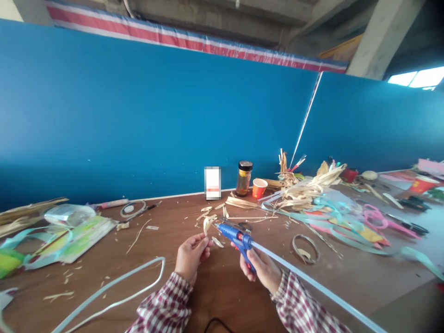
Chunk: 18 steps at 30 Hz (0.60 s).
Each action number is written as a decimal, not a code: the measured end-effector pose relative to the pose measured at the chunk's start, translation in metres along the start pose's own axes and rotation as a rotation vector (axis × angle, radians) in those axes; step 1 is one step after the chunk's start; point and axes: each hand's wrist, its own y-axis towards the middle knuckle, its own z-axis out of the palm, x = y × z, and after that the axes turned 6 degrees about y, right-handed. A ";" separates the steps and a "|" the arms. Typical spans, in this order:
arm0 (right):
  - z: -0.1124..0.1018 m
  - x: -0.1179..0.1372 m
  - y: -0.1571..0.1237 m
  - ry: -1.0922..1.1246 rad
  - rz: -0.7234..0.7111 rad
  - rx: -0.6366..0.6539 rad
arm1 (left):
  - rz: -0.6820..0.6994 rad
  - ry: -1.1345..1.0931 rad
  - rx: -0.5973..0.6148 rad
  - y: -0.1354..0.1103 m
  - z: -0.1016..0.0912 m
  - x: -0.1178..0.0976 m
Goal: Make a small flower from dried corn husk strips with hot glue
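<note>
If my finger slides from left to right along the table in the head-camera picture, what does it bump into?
Clear plastic, left hand, blue glue gun, round ring, pink scissors.

You have bare tabletop between your left hand and right hand; rightward, a long glue stick and ring obstruct.

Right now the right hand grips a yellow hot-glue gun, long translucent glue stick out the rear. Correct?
Colour's wrong: the head view shows the hot-glue gun with a blue body, not yellow. The right hand does grip it, with the long translucent glue stick out the rear.
</note>
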 end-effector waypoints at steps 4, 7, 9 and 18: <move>0.001 0.000 0.000 -0.006 0.007 0.015 | -0.012 0.005 0.016 0.001 0.001 0.002; 0.002 0.000 0.000 -0.013 0.021 0.013 | -0.004 0.009 0.038 0.002 0.001 0.003; 0.003 0.001 0.000 -0.013 0.038 0.014 | 0.001 0.014 0.049 0.002 0.001 0.004; 0.006 0.005 0.003 -0.040 0.037 -0.002 | 0.026 0.044 0.090 0.001 0.000 0.006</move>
